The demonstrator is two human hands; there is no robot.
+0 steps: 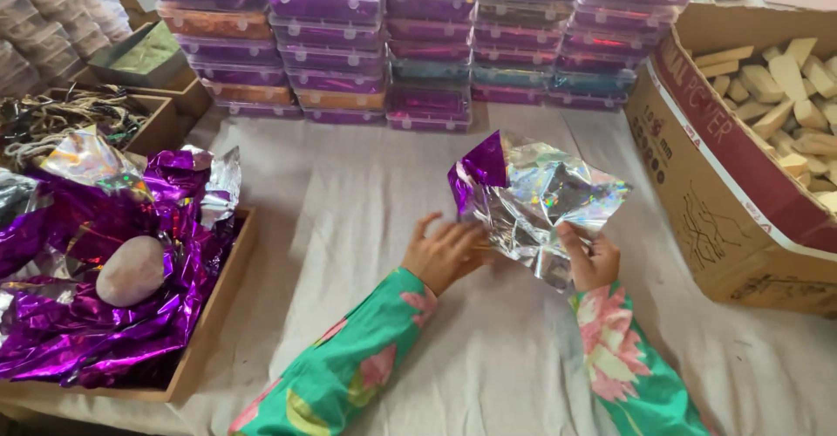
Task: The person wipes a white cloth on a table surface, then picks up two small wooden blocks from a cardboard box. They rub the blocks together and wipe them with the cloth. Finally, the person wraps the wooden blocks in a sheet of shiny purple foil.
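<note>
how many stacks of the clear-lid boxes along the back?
5 stacks of lidded boxes, side by side along the back: far left, left-centre, centre, right-centre, far right. More could sit behind, hidden.
</note>
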